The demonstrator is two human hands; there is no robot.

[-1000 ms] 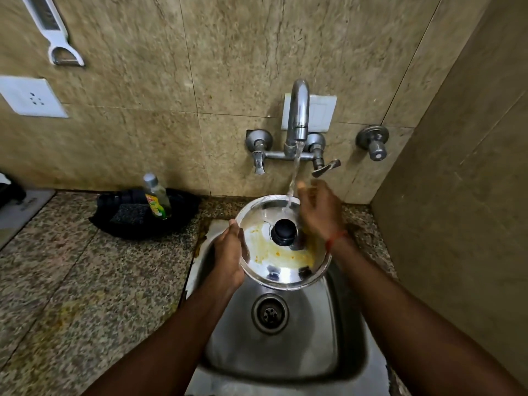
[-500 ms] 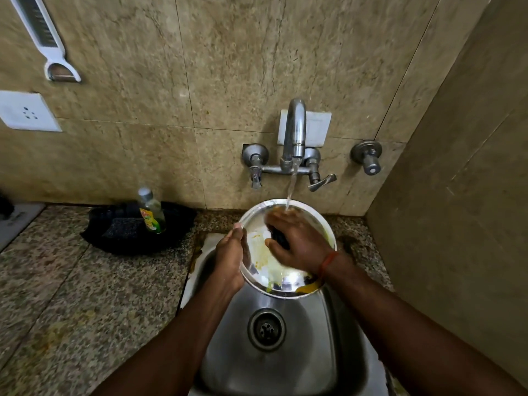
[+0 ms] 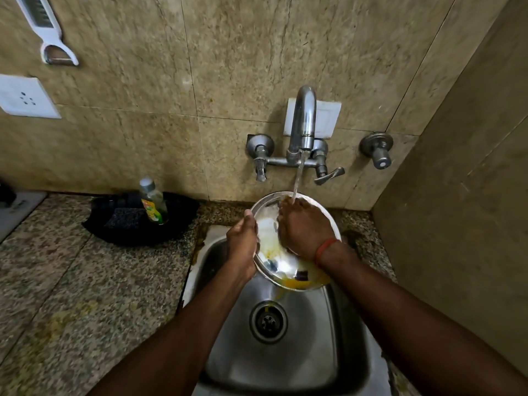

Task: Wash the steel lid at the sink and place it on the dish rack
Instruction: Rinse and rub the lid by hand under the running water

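Note:
The round steel lid (image 3: 281,271) hangs tilted over the steel sink (image 3: 288,358), with yellow food residue on its lower part. My left hand (image 3: 243,247) grips the lid's left rim. My right hand (image 3: 303,227) lies flat on the lid's face, fingers spread, and hides the black knob. A thin stream of water runs from the tap (image 3: 304,124) onto my right fingers and the lid's top edge. No dish rack is in view.
A dish soap bottle (image 3: 153,201) stands in a black tray (image 3: 120,227) with a scrubber on the granite counter (image 3: 85,295) at the left. Tap valves (image 3: 377,151) stick out of the tiled wall. A peeler (image 3: 47,32) and a socket (image 3: 24,97) are on the wall. A tiled side wall stands close on the right.
My right hand has slid from the far rim onto the lid's face, covering the black knob. The lid has tilted more and yellow residue has run to its lower edge.

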